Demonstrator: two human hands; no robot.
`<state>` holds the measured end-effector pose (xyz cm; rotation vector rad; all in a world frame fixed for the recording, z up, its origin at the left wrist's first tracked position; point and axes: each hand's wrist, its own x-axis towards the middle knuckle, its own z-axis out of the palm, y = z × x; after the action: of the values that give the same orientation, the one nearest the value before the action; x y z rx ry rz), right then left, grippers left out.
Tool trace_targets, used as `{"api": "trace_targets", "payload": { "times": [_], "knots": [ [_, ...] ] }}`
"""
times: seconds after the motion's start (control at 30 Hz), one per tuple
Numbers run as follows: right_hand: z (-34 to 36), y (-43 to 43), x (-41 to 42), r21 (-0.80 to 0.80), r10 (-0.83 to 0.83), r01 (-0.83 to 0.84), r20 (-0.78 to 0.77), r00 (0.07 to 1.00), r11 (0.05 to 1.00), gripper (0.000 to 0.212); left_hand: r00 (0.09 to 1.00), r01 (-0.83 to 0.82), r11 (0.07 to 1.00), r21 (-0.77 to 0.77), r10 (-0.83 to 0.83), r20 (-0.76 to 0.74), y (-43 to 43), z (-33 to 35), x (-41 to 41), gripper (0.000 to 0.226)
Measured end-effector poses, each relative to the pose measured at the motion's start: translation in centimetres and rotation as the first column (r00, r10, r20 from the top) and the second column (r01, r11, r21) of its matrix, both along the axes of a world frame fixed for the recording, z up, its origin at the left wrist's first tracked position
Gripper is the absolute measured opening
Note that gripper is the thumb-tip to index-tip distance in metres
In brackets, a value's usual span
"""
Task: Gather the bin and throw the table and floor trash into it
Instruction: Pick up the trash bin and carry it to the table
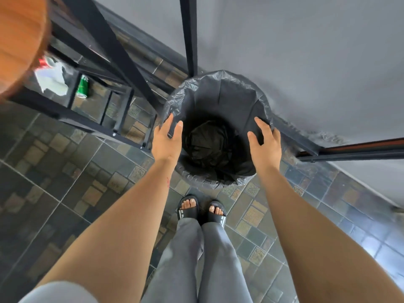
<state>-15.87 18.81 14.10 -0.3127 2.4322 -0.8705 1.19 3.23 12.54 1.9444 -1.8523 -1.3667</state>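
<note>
A round bin (220,92) lined with a black plastic bag stands on the tiled floor against the grey wall, just in front of my feet. My left hand (166,141) is at the bin's left rim, fingers apart, thumb over the inner edge. At the right rim my right hand (265,142) is spread the same way, fingers on the liner. Neither hand is closed on the rim. Under the table at the left lie a green can (82,86), crumpled white paper (52,79) and a red-and-white can (44,62).
An orange wooden table top (19,40) fills the upper left corner, with black metal legs and crossbars (109,44) below it. A black post (189,33) rises behind the bin. A dark rail (354,152) runs along the wall at the right. Patterned floor tiles (65,171) spread left.
</note>
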Motion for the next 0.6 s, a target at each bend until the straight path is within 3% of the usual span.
{"api": "trace_targets", "payload": {
  "times": [0.3,0.6],
  "knots": [
    [16.9,2.1,4.1,-0.118,0.118,-0.122,-0.033,0.992,0.986,0.039,0.978,-0.184,0.982,-0.031,0.180,-0.105,3.8,16.5,5.8,0.050],
    [26.5,2.5,9.7,-0.239,0.210,-0.218,-0.057,0.976,0.946,0.034,0.952,-0.255,0.959,-0.125,0.227,-0.206,7.6,25.7,14.5,0.049]
  ]
}}
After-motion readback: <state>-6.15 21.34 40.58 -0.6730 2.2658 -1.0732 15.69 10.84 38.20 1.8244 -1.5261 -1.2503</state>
